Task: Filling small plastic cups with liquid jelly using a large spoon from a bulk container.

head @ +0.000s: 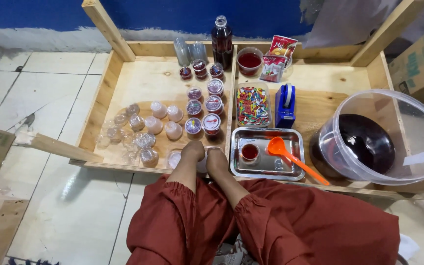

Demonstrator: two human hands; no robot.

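My left hand (192, 151) and my right hand (217, 159) are pressed together, fingers curled down, at the near edge of the wooden tray (119, 73). Both close over a small plastic cup (202, 167), which they mostly hide. A lidded pale cup (174, 158) sits just left of my left hand. Right of my right hand, a metal tray (290, 142) carries a small cup of red liquid (250, 152) and an orange ladle (290, 157). Rows of sealed red-filled cups (213, 104) stand beyond my hands.
Pale cups (165, 120) and a heap of clear cups (128, 135) lie to the left. At the back stand a dark red bottle (221, 41), a red-filled cup (250, 61) and sachets (278, 56). Colourful straws box (252, 105), blue tape dispenser (285, 105), large clear bucket (418, 122) sit right.
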